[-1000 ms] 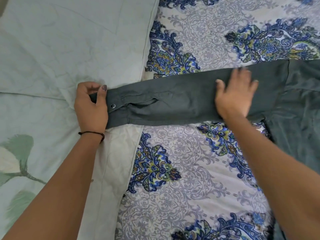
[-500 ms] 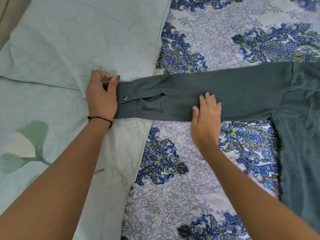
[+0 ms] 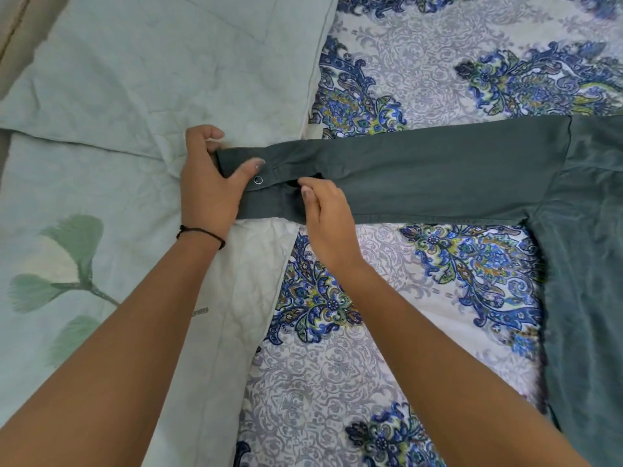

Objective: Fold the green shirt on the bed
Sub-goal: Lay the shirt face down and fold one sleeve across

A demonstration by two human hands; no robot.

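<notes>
The dark green shirt (image 3: 448, 173) lies on the bed with one long sleeve stretched flat to the left; its body runs down the right edge of the view. My left hand (image 3: 209, 183) grips the sleeve's cuff at its end, thumb on top beside a metal snap button. My right hand (image 3: 323, 207) pinches the fabric at the cuff's slit, just right of the button, fingers curled on the cloth.
A pale green pillow (image 3: 168, 62) lies at the upper left, and a pale quilt with a leaf print (image 3: 67, 264) covers the left side. The blue floral bedsheet (image 3: 387, 315) spreads under the sleeve and toward the front.
My right hand slid left along the sleeve from near the shoulder to the cuff and went from flat pressing to pinching. My left hand kept hold of the cuff.
</notes>
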